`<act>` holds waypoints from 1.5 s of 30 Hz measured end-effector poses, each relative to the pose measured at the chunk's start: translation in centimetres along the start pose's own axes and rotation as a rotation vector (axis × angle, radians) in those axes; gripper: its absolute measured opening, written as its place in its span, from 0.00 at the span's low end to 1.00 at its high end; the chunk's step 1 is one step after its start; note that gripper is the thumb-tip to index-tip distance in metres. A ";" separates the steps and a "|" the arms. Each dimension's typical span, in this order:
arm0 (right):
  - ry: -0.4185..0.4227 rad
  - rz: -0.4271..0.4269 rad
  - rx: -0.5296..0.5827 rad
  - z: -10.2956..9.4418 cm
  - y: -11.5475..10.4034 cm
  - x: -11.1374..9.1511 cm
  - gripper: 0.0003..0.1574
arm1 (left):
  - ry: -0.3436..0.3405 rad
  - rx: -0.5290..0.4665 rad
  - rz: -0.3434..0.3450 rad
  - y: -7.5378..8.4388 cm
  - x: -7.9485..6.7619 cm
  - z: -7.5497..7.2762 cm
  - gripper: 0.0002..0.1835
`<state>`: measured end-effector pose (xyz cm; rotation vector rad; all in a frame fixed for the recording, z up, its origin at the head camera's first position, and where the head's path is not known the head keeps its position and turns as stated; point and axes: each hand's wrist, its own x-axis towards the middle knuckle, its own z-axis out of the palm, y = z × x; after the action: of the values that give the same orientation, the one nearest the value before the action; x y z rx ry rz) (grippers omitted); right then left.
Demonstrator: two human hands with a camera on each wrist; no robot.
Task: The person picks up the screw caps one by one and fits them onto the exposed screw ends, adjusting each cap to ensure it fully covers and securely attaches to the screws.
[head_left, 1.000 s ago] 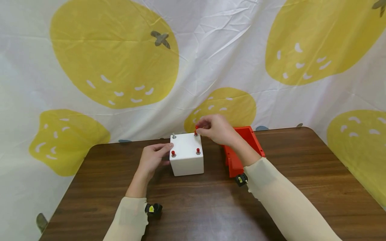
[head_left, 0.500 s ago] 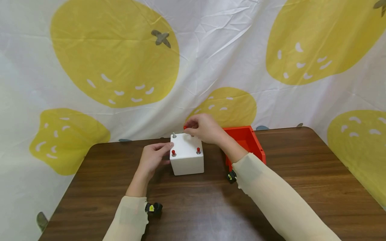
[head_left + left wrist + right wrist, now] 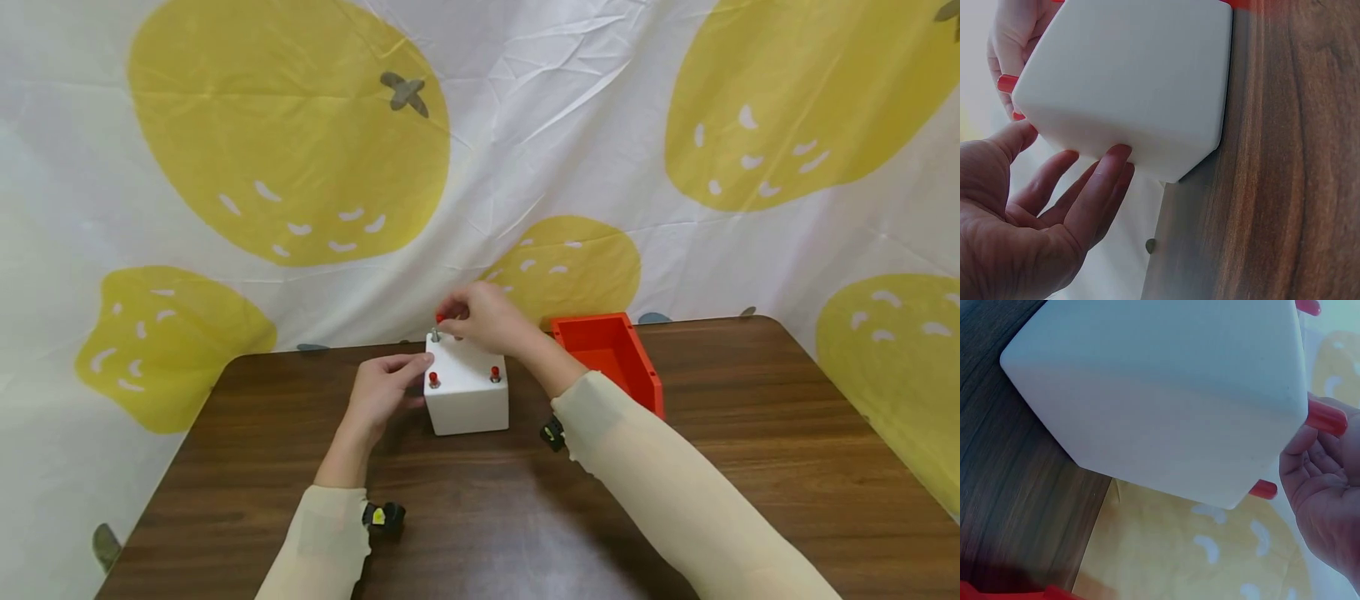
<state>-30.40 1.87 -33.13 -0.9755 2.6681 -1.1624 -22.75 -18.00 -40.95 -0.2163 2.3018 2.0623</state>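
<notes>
A white box (image 3: 468,412) stands on the table in the head view, with upright threaded studs at its top corners. Red caps cover three of these: the near-left cap (image 3: 433,378), the near-right cap (image 3: 495,373) and the far-right cap (image 3: 1264,489), hidden by my hand in the head view. My right hand (image 3: 483,318) pinches another red cap (image 3: 440,318) at the far-left metal stud (image 3: 435,335). Whether the cap touches the stud is too small to tell. With slightly bent fingers, my left hand (image 3: 1041,219) touches the box's left side, thumb at its top edge.
An open red bin (image 3: 611,350) stands right of the box, partly behind my right forearm. The dark wooden table (image 3: 465,517) ends just behind the box, where a white cloth (image 3: 510,150) with yellow fruit prints hangs. Each wrist carries a small black camera.
My right hand has moved left across the box top, from the capped far-right stud to the far-left one, with a red cap in its fingers. My left hand has stayed on the box.
</notes>
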 end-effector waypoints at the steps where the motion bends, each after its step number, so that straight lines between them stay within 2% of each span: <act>1: -0.001 -0.008 0.002 0.1 0.1 0.2 0.07 | -0.001 -0.006 0.003 0.0 0.0 0.0 0.25; 6: -0.006 -0.032 0.018 0.5 0.1 0.7 0.06 | -0.005 -0.036 0.020 -0.2 0.0 0.2 0.23; 20: -0.001 -0.024 0.005 0.9 0.0 0.8 0.07 | -0.003 -0.042 0.016 0.0 0.0 0.6 0.23; 28: -0.006 -0.007 0.012 1.0 0.2 0.7 0.07 | 0.001 -0.009 0.007 -0.1 -0.1 0.5 0.26; 45: -0.016 0.004 -0.158 1.6 0.1 0.8 0.06 | -0.003 -0.024 0.013 -0.1 0.0 0.5 0.24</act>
<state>-30.61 0.40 -34.18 -0.9955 2.7818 -0.9507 -22.78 -17.48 -41.14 -0.1999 2.2840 2.0964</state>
